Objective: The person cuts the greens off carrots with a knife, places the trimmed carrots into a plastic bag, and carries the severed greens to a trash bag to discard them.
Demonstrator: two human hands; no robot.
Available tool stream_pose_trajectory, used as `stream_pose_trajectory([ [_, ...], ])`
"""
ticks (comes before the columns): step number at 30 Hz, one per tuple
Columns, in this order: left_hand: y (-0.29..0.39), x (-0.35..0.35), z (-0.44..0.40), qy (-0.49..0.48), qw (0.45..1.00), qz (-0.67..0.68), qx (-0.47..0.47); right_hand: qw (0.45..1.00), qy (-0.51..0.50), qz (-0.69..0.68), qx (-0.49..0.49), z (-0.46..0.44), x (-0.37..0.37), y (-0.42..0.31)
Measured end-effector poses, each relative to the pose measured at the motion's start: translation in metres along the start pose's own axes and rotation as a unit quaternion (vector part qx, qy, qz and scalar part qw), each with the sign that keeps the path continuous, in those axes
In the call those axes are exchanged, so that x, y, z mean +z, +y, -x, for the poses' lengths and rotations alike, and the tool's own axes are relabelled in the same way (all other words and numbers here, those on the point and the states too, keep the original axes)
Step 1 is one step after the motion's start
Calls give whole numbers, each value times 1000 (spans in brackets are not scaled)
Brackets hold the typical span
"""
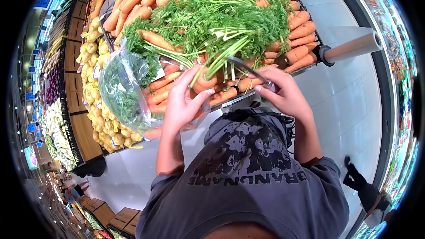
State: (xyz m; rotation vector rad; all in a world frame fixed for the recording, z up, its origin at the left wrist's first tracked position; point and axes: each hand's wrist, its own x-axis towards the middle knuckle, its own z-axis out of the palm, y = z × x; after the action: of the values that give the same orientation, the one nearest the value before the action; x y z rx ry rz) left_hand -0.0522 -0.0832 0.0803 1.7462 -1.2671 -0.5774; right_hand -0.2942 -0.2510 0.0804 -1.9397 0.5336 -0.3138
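Observation:
My left hand (187, 99) is closed round a carrot (204, 82) at the near edge of the display, its green stalks pointing up and right. In my right hand (280, 89) are the handles of a dark-bladed cutting tool, whose blade (240, 65) lies against the stalks (225, 58) just above the carrot. Leafy carrot tops (212, 13) spread over the pile beyond. A clear plastic bag (126, 89) with greens inside lies to the left of my left hand.
Loose carrots (303, 30) fill the black-edged display. A roll on a holder (352, 48) juts out at its right. Netted bags of potatoes (95, 88) stand on the left. A person in dark clothes (368, 191) is at the lower right, beyond my body.

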Motion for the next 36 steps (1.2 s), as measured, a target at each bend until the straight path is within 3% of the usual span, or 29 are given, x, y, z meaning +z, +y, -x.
stream_pose_trajectory([
  [2, 7, -5, 2, 24, 998, 53, -8, 987, 116, -44, -105, -4, 3, 8],
  [3, 16, -12, 4, 17, 996, 86, -31, 983, 124, -53, -123, -6, 1, 11],
  [7, 19, -30, 9, 30, 979, 180, -85, 977, 182, -68, -92, -17, 3, 9],
  [11, 10, -43, 10, 55, 989, 128, -51, 984, 154, -74, -55, -20, 5, 2],
  [13, 10, -39, 12, 66, 986, 138, -68, 996, 52, -77, -3, -17, 8, -5],
  [14, 10, -36, 14, 69, 983, 148, -81, 996, 29, -48, -69, -21, 13, -8],
  [18, 7, -28, 17, 62, 978, 176, -93, 995, -28, -29, -89, -25, 49, -17],
  [21, 2, -27, 20, 76, 982, 147, -95, 995, -17, -35, -91, -30, 68, -18],
  [27, 0, -31, 20, 74, 993, 79, -41, 990, 8, 77, -116, -37, 71, -20],
  [34, 0, -28, 19, 76, 992, 86, -61, 985, 29, 124, -117, -38, 81, -15],
  [36, -2, -28, 19, 81, 996, 7, -30, 983, 44, 136, -115, -38, 84, -15],
])
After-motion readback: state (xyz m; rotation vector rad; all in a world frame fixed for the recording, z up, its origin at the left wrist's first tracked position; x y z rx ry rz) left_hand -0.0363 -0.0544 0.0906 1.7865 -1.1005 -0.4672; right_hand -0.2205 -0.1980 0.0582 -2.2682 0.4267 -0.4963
